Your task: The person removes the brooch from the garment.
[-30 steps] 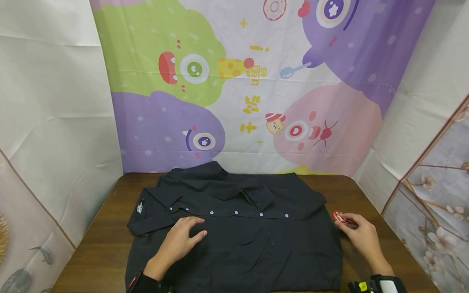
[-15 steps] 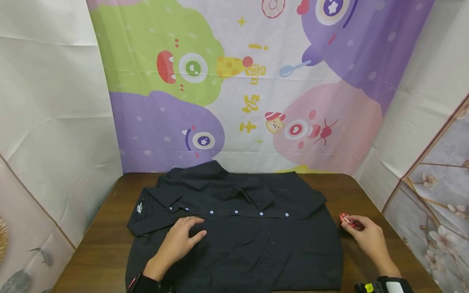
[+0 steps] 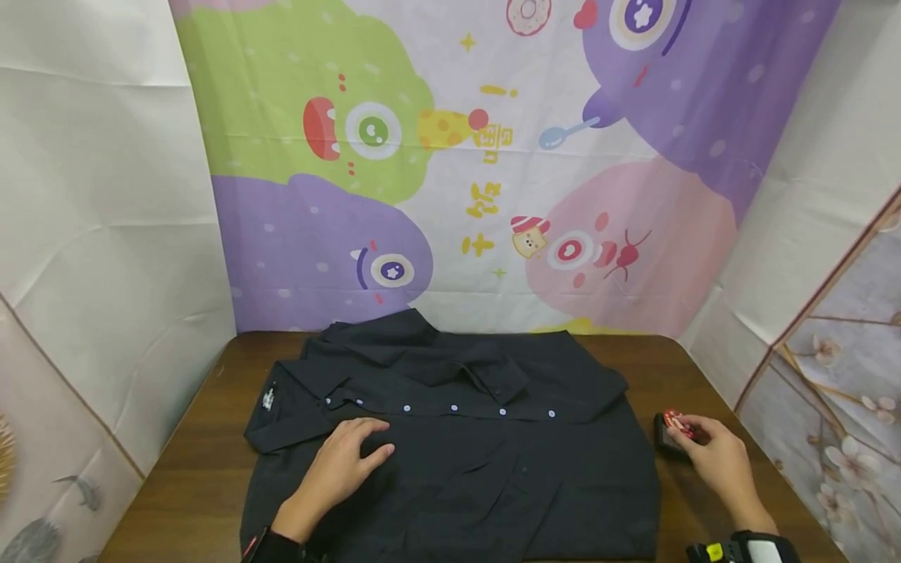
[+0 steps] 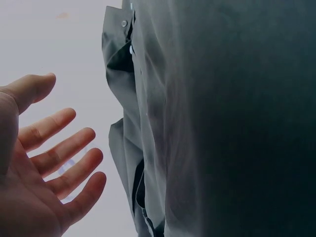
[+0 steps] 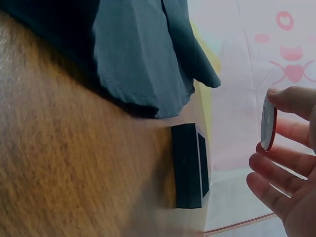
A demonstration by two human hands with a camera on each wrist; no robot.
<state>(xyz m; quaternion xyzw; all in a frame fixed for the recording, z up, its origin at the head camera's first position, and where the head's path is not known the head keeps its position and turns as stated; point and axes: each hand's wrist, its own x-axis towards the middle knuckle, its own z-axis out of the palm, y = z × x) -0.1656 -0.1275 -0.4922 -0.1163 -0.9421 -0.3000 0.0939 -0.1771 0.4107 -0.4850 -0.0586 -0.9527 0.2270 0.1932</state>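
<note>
A black short-sleeved shirt (image 3: 450, 461) with a row of pale buttons lies spread on the brown table (image 3: 200, 446). My left hand (image 3: 342, 460) hovers over its left part, fingers relaxed and holding nothing; in the left wrist view the left hand (image 4: 54, 163) is apart from the cloth. Right of the shirt, my right hand (image 3: 718, 461) pinches a round red badge (image 3: 677, 424) between thumb and fingers. The right wrist view has the badge (image 5: 268, 123) edge-on, with a pale back. Below and beside it stands a small open black box (image 3: 663, 438), its inside dark.
A printed cartoon cloth (image 3: 486, 188) hangs behind the table's back edge. White sheets rise at both sides. In the right wrist view, the black box (image 5: 187, 168) sits close to the shirt's hem (image 5: 148, 103). Bare tabletop (image 5: 64, 163) shows on the right side.
My right hand has shifted to the right, away from the shirt's edge, with the badge. The black box has come into sight beside it. My left hand has stayed almost still.
</note>
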